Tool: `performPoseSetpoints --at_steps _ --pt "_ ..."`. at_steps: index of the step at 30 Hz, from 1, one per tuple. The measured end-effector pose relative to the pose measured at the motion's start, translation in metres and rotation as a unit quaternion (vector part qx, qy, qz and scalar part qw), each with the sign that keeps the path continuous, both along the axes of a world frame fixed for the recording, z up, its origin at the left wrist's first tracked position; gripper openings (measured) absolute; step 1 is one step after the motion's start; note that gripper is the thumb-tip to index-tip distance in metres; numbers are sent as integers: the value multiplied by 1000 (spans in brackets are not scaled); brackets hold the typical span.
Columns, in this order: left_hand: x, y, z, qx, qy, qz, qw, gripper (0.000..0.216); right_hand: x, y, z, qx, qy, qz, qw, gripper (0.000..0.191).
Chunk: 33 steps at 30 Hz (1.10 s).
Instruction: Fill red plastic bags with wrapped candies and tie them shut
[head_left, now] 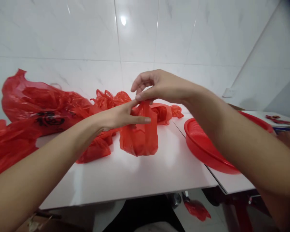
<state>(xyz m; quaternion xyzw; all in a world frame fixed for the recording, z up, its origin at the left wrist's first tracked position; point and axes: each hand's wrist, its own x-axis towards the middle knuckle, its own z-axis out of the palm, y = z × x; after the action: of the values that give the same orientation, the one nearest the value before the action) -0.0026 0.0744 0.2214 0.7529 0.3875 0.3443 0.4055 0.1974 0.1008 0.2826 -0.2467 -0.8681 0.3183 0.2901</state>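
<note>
A small red plastic bag [140, 140] hangs upright just above the white table, its lower part bulging with contents I cannot make out. My right hand [156, 85] arches over it, thumb and fingers pinched on its gathered top. From the left, my left hand [122, 117] holds the bag's neck, with the thumb stretched across the front. Some of its fingers are hidden behind the plastic. Another filled red bag [96, 149] rests on the table behind my left wrist.
A large crumpled red bag [50, 103] with black print lies at left against the tiled wall. More red bags [161, 112] lie behind my hands. A red plastic basket [202, 151] stands at right, under my right forearm. Red plastic [196, 209] lies on the floor.
</note>
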Motion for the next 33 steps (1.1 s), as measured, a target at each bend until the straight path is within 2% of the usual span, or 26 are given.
performPoseSetpoints --at_steps 3,7,9,11,13,17,19,21,22,25,27,30,33 --pt "8 4 2 -16 72 -2 997 40 -27 -2 -10 14 61 31 998 18" --pt "0 9 -3 -85 23 38 995 39 -32 6 -36 37 126 -40 991 21" --pt "-7 9 -9 -116 -24 51 992 37 -29 9 -53 1 104 -55 993 22" --pt "-13 8 -16 -150 -60 50 986 39 -26 10 -69 -52 73 -34 995 20" --pt "-18 7 -24 -171 -86 39 981 40 -25 6 -79 -73 73 -13 995 18" --pt "-27 5 -35 -166 -123 29 978 32 -20 -15 -83 -44 147 -28 988 17" --pt "-31 3 -36 -153 -113 14 982 30 -16 -27 -82 -55 143 16 988 18" --pt "-34 0 -36 -121 -77 -3 990 27 -14 -33 -86 -64 127 63 988 19" --pt "-34 0 -36 -96 -52 -8 994 23 -15 -32 -89 -56 134 62 987 18" --pt "-28 0 -39 -2 39 -11 999 12 -23 -19 -108 -21 177 -26 984 18" --pt "-22 2 -46 66 88 12 994 7 -29 -6 -123 -23 160 -83 983 22" --pt "-13 6 -63 188 149 112 964 11 -34 6 -144 -67 134 -122 981 26" --pt "-8 9 -78 309 179 182 916 19 -31 7 -155 -137 121 -85 980 29"
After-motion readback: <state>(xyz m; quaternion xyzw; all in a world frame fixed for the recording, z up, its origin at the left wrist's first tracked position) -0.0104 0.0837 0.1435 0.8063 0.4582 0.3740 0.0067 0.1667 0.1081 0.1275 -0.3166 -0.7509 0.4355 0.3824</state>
